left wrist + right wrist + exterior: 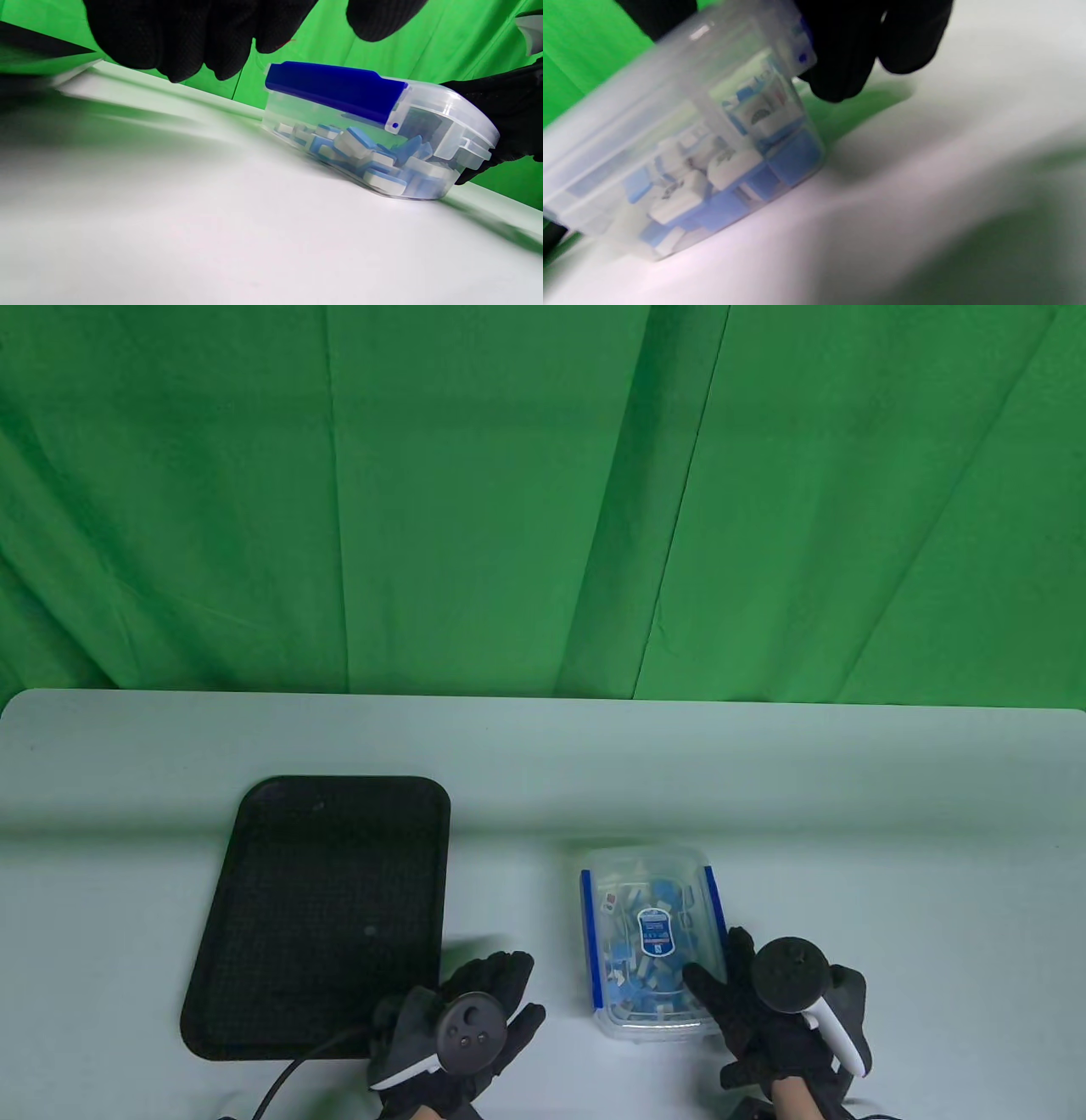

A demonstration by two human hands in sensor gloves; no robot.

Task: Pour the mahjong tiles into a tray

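Table view, left to right: black tray [318, 912] has no tiles yet, left hand [462, 1027] hovers loose with fingers spread and nothing held, lidded box [649, 950] of mahjong tiles [653, 976] sits on the table, right hand [776, 1010] touching its near corner. Unlatching and pouring remain.

blue-and-white label [655, 931] on clear box lid [649, 899], print too small to read, tile faces [729, 163] blurred
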